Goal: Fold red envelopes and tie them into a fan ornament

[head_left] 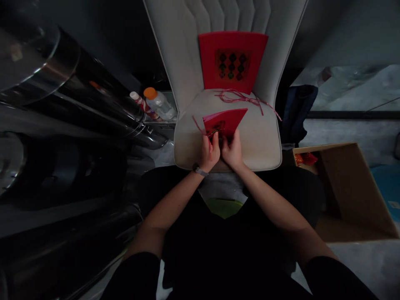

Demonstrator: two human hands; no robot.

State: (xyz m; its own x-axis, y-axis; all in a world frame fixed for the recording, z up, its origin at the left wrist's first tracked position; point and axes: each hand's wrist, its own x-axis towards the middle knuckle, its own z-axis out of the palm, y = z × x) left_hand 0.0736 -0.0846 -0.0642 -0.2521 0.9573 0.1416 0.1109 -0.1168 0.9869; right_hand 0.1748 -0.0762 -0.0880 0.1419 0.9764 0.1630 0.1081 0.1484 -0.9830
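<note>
A folded red paper piece with a dark patterned patch stands tilted above the front of the chair seat. Both hands hold it by its lower edge. My left hand, with a watch at the wrist, is closed at the lower left, by the patch. A thin pinkish-red cord sticks out above those fingers. At the lower right my right hand is closed on the same paper, its fingertips partly hidden. Behind, a larger flat red paper piece with a square of dark diamond shapes leans against the chair back. Pinkish-red cords lie below it.
The pale padded chair faces me. To its left stand a bottle with an orange cap and a smaller white-capped bottle, beside shiny dark cylinders. An open cardboard box with red shiny packets sits at right.
</note>
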